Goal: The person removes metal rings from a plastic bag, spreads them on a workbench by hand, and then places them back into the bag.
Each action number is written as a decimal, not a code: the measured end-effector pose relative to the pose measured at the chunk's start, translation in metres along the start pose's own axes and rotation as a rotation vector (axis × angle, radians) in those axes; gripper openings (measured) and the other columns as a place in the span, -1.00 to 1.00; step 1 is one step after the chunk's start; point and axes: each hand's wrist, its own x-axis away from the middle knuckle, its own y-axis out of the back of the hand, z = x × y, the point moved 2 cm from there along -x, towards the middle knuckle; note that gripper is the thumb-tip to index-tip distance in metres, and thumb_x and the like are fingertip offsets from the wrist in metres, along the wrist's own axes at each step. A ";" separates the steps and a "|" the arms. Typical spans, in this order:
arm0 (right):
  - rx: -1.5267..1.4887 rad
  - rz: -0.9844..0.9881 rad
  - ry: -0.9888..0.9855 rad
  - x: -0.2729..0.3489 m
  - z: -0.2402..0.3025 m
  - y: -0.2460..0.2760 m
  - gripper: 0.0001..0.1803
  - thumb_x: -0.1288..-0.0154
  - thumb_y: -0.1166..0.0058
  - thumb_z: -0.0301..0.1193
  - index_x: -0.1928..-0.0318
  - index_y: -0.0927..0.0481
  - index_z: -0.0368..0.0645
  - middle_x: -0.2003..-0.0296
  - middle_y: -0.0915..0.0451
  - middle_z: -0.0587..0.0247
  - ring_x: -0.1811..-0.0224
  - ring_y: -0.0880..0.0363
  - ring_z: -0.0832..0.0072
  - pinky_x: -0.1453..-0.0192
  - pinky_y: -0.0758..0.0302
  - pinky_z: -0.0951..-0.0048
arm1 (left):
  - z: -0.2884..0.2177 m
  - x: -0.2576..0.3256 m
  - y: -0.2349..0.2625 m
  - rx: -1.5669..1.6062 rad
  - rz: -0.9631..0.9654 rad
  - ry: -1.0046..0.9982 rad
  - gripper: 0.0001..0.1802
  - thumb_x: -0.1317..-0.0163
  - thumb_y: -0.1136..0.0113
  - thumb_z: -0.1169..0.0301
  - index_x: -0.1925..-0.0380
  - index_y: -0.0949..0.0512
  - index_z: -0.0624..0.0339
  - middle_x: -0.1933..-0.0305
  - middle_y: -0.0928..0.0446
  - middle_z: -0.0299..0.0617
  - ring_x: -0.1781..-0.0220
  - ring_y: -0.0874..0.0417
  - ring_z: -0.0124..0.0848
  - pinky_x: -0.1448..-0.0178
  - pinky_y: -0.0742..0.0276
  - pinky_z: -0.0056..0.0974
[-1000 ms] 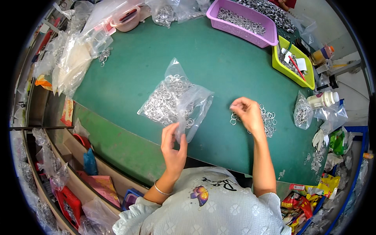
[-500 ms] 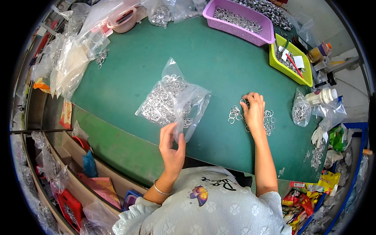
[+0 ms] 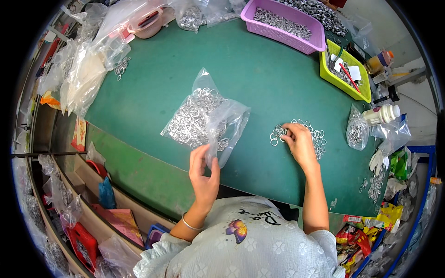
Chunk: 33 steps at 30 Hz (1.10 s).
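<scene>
Head view: A green tabletop (image 3: 185, 55) carries the work. The clear plastic bag (image 3: 233, 116) lies flat near the middle of the tabletop's near edge, filled with silver metal rings (image 3: 190, 121); its loose flap folds over toward the right. The left hand (image 3: 203, 173), at the near edge, pinches the bag's nearest part between thumb and fingers, palm partly turned inward.

The right hand (image 3: 301, 142) is over a spread of loose rings (image 3: 319, 141), between the bag and the tabletop's right edge. Its thumb and fingertips are drawn close together at the left part of the spread; whether a ring is gripped cannot be told.

Toward the far right corner stand a purple basket (image 3: 283, 41) and a yellow-green basket (image 3: 340, 84), both containing metal parts; a red pen-like item (image 3: 348, 76) lies in the latter. Along the right edge are a small filled bag (image 3: 356, 132) and a white bottle (image 3: 381, 115). At the far left corner, a pink bowl (image 3: 147, 31) sits beside heaped plastic bags (image 3: 83, 76).
</scene>
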 end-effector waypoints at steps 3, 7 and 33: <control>-0.192 0.002 -0.190 0.005 -0.005 0.002 -0.71 0.03 -0.24 -0.64 0.22 -0.54 -0.31 0.56 -0.43 0.22 0.57 -0.37 0.46 0.42 -0.35 0.46 | 0.001 0.000 0.000 0.041 -0.007 0.013 -0.62 -0.13 -0.06 0.69 0.00 -0.44 0.31 0.01 -0.38 -0.12 0.07 -0.47 -0.41 0.07 -0.42 -0.42; -0.584 0.018 -0.300 0.015 -0.010 0.001 -0.73 -0.05 -0.22 -0.64 0.18 -0.56 -0.26 0.51 -0.49 0.42 0.52 -0.36 0.68 0.43 -0.36 0.60 | 0.000 0.000 0.002 -0.017 0.004 0.006 -0.62 -0.14 -0.06 0.68 0.00 -0.44 0.31 0.00 -0.37 -0.13 0.07 -0.47 -0.41 0.05 -0.42 -0.42; -0.811 -0.143 -0.450 0.007 -0.022 -0.002 -0.93 -0.22 -0.12 -0.54 0.31 -0.58 -0.30 0.48 -0.57 0.39 0.50 -0.42 0.71 0.39 -0.38 0.66 | 0.003 0.000 -0.001 0.024 -0.009 0.002 -0.61 -0.13 -0.08 0.67 -0.01 -0.44 0.29 0.02 -0.39 -0.15 0.09 -0.44 -0.45 0.10 -0.39 -0.44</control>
